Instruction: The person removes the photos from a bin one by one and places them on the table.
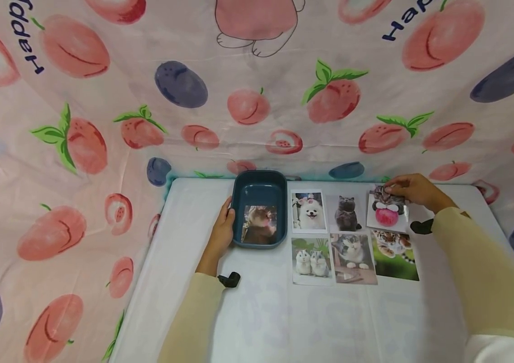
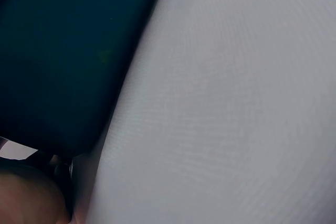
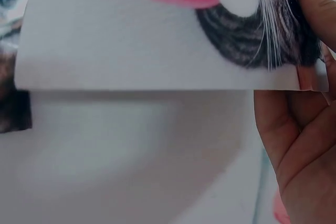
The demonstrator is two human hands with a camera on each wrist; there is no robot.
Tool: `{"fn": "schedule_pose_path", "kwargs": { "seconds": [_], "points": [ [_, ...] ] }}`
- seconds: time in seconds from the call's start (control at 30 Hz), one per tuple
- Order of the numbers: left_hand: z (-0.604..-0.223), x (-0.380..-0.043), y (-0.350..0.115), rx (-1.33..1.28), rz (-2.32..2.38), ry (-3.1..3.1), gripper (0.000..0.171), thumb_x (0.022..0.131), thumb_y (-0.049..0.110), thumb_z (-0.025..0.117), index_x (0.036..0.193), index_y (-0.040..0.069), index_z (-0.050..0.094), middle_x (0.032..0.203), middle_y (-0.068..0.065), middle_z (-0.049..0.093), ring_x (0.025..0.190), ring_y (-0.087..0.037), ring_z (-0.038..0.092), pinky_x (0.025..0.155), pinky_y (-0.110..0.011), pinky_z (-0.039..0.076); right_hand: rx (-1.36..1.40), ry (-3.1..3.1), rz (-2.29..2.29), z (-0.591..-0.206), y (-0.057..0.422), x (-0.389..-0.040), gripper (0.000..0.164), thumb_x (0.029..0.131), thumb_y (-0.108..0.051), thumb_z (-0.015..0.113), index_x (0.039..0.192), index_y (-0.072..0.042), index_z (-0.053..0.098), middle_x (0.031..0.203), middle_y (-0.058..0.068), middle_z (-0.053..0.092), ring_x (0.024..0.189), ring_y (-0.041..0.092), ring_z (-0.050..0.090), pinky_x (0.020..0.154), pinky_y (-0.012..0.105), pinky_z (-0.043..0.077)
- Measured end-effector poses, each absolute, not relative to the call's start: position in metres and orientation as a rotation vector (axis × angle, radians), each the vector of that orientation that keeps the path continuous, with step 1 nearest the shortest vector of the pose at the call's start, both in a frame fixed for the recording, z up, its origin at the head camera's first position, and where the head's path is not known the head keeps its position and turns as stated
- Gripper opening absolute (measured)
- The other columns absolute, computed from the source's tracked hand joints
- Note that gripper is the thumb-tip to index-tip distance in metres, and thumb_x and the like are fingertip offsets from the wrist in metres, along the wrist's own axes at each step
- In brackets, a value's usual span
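Note:
My right hand (image 1: 420,191) pinches the top edge of a photo card with a tabby cat and a pink ball (image 1: 386,216). In the right wrist view, thumb and fingers grip that card's corner, and its lower edge stands off the table. My left hand (image 1: 222,229) holds the left side of a dark blue plastic tray (image 1: 260,181); some fingers are hidden by it. Inside the tray lies a brownish animal photo card (image 1: 259,227), blurred by glare. Just below the held card lies a tiger photo card (image 1: 394,259).
Other photo cards lie on the white table (image 1: 257,312): a white dog card (image 1: 309,212), a grey cat card (image 1: 345,212), a hamster card (image 1: 312,262) and a grey-white cat card (image 1: 354,258). A fruit-print cloth (image 1: 248,70) hangs behind and at the sides.

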State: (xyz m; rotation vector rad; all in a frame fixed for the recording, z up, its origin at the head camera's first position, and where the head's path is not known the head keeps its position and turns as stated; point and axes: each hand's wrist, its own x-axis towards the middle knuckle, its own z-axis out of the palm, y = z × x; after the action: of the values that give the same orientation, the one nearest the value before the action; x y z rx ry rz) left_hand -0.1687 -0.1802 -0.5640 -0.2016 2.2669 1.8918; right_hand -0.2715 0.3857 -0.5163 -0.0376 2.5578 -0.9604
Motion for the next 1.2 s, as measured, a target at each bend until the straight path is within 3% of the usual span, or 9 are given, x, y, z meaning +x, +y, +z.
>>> {"fn": "schedule_pose_path", "kwargs": {
  "seconds": [0.07,0.2,0.43,0.53,0.73,1.2],
  "points": [
    [-0.564,-0.169,-0.180,-0.202,1.893,2.270,0.052,0.111,0.045,0.035,0.161,0.041,0.025,0.169,-0.006,0.026,0.155,-0.029,0.024,0.125,-0.055,0.020,-0.033,2.548,-0.976,-0.522,0.387,-0.271,0.056,0.098,-0.051,0.064,0.132,-0.006,0.067,0.120,0.019,0.067,0.082,0.022,0.054,0.067,0.037,0.049],
    [-0.563,-0.168,-0.179,-0.205,1.891,2.269,0.052,0.111,0.045,0.034,0.161,0.041,0.025,0.169,-0.007,0.026,0.155,-0.029,0.025,0.125,-0.055,0.021,-0.046,2.561,-0.946,-0.531,0.390,-0.272,0.058,0.098,-0.053,0.063,0.132,-0.007,0.068,0.130,0.023,0.064,0.098,0.027,0.056,0.076,0.038,0.048],
    [-0.565,-0.169,-0.181,-0.197,1.905,2.271,0.050,0.111,0.044,0.035,0.160,0.043,0.026,0.168,-0.007,0.027,0.154,-0.028,0.025,0.125,-0.054,0.021,-0.072,2.556,-0.974,-0.538,0.383,-0.281,0.064,0.097,-0.056,0.062,0.134,-0.004,0.066,0.142,0.028,0.055,0.127,0.042,0.052,0.097,0.059,0.047],
    [-0.566,-0.169,-0.181,-0.204,1.904,2.273,0.049,0.111,0.044,0.035,0.160,0.044,0.027,0.168,-0.006,0.027,0.154,-0.027,0.026,0.125,-0.053,0.021,-0.059,2.570,-0.988,-0.540,0.380,-0.285,0.060,0.097,-0.053,0.064,0.131,-0.003,0.068,0.138,0.027,0.058,0.125,0.042,0.053,0.099,0.060,0.046],
    [-0.567,-0.170,-0.181,-0.205,1.909,2.275,0.049,0.112,0.042,0.035,0.160,0.043,0.028,0.168,-0.006,0.027,0.155,-0.027,0.025,0.126,-0.053,0.021,-0.055,2.617,-0.980,-0.547,0.378,-0.289,0.053,0.097,-0.046,0.068,0.126,-0.002,0.071,0.121,0.022,0.068,0.112,0.034,0.058,0.094,0.051,0.048],
    [-0.561,-0.171,-0.180,-0.208,1.916,2.240,0.053,0.112,0.038,0.034,0.164,0.030,0.023,0.170,-0.009,0.024,0.156,-0.030,0.022,0.126,-0.055,0.018,-0.111,2.604,-0.872,-0.551,0.376,-0.294,0.048,0.099,-0.044,0.067,0.125,-0.004,0.071,0.129,0.026,0.064,0.116,0.041,0.058,0.096,0.058,0.048]
  ]
}}
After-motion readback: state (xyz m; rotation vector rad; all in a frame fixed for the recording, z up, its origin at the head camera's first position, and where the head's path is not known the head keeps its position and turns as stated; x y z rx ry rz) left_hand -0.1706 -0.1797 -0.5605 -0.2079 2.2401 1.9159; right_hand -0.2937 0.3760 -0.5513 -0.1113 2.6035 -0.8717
